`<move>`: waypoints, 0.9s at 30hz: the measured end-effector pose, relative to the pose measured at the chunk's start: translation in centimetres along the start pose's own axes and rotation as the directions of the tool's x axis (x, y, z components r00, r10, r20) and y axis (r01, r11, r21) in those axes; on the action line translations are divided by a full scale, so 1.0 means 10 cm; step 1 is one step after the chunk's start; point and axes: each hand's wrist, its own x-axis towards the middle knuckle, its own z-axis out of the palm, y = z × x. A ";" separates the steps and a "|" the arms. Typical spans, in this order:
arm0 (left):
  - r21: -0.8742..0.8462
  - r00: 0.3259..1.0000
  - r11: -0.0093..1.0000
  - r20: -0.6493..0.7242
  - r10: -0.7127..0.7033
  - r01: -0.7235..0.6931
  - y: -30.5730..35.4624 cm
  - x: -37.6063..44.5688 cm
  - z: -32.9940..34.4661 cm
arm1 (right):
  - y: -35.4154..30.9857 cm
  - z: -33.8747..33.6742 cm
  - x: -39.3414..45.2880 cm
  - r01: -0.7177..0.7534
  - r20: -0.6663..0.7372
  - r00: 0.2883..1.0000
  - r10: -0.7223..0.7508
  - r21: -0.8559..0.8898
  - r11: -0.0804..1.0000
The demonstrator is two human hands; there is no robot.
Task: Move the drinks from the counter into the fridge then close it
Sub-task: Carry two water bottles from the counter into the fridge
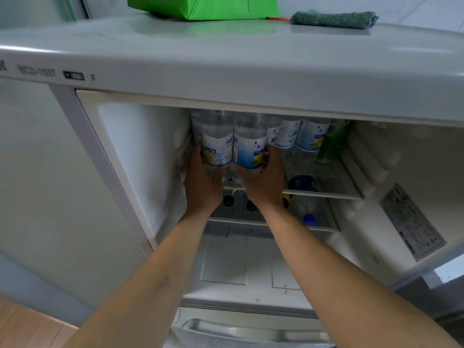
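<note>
The fridge (226,79) stands open in front of me. Both my arms reach onto its top shelf (324,193). My left hand (203,182) grips the base of a clear bottle with a blue and white label (218,149). My right hand (263,182) grips a second such bottle (249,151) right beside it. Both bottles stand at the shelf's left front. Behind them stand several more bottles of the same kind (311,134) and a green bottle (331,144) at the back right.
The lower shelf (326,228) holds dark-capped bottles (227,200) and a blue-capped bottle (309,218); a blue cap (302,183) shows above it. A green bag (200,7) and a teal cloth (334,19) lie on the fridge top. The open door's inner panel (411,222) is at right.
</note>
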 end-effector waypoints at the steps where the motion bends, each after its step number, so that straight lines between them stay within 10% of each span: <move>1: 0.001 1.000 1.000 0.008 -0.004 0.004 -0.02 -0.02 -0.02 | 0.02 -0.03 -0.01 0.004 0.017 1.000 -0.004 -0.008 1.000; 27: -0.106 1.000 0.994 0.000 0.003 -0.003 -0.15 -0.55 -0.12 | 0.23 -0.36 -0.66 0.036 -0.243 0.966 -0.085 -0.200 0.979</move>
